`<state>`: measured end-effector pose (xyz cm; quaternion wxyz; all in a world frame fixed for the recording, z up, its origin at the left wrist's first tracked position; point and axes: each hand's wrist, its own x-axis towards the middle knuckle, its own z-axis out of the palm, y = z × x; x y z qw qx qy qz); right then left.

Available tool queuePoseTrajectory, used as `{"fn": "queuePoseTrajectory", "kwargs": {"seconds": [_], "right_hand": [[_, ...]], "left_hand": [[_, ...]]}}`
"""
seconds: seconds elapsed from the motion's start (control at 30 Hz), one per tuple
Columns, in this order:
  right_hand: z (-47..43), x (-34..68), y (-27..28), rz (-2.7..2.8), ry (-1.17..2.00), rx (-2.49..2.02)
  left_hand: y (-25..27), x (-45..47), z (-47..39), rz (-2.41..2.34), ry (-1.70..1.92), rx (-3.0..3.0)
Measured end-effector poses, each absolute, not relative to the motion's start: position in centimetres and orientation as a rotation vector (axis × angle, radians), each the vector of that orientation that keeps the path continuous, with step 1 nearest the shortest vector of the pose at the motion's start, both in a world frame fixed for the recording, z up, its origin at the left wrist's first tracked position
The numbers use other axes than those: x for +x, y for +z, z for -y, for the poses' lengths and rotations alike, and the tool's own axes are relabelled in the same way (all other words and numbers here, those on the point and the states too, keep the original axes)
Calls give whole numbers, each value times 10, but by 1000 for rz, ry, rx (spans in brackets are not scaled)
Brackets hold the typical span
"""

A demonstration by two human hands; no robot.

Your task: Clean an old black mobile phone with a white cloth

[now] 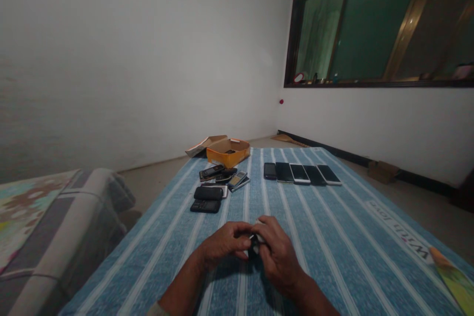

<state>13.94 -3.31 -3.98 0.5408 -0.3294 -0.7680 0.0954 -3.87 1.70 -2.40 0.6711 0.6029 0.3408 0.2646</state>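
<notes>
The bare left hand (225, 244) and bare right hand (277, 254) come in from the bottom edge and meet low over a blue cotton-like cloth with white stripes (177, 266). Between their fingertips, near the cloth, is a small black object with a pale part (253, 248); the fingers hide most of it, so its exact shape cannot be told. The left fingers are curled, thumb and forefinger pinching its near left side; the right fingers bend over its top and right side, gripping it too.

Beyond the left hand lie a black keypad phone (205, 206) and, just behind it, a black, rounded oblong case or phone (208, 193). Farther back is a loose heap of dark handsets (222, 175), with a silver-grey keypad phone (237, 179) tilted at its right side. Behind the heap stands an orange-yellow cardboard box (227, 159), its lid open to the left and a dark item inside.

To the right, well apart from the heap, five flat rectangular phones (299, 174) lie side by side in a row, some of them white-edged.
</notes>
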Motion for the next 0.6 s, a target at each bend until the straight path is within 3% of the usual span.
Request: {"fn": "queuePoseTrajectory", "kwargs": {"seconds": [0.3, 0.6], "right_hand": [[29, 144, -39, 1897, 86, -721], [25, 128, -52, 2075, -110, -780]], "left_hand": [[-44, -22, -13, -596, 744, 1169], [-32, -33, -13, -679, 752, 1189]]}}
